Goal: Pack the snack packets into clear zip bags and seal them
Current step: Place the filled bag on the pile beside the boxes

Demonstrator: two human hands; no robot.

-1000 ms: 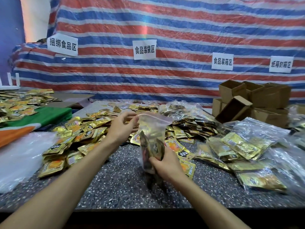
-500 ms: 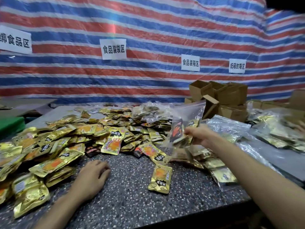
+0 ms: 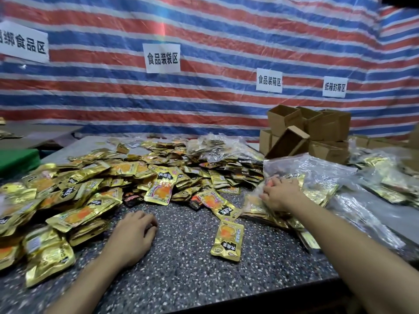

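Observation:
Gold snack packets (image 3: 86,191) lie heaped over the left and middle of the speckled table (image 3: 181,282). One loose packet (image 3: 227,241) lies alone in front of the heap. My right hand (image 3: 281,194) is down on a filled clear zip bag (image 3: 256,206) at the near edge of a stack of filled bags (image 3: 322,177), its fingers still around the bag's top. My left hand (image 3: 133,232) rests knuckles-up on the bare table with loosely curled fingers and holds nothing.
Open cardboard boxes (image 3: 306,132) stand at the back right. More clear bags (image 3: 210,146) lie behind the heap. A green cloth (image 3: 15,159) lies at far left. The striped tarp behind carries paper signs (image 3: 162,58). The table's front edge runs close below my arms.
My left hand let go of the bag and dropped to the table. My right hand carried the filled bag to the right and lowered it onto the stack. My view turned right.

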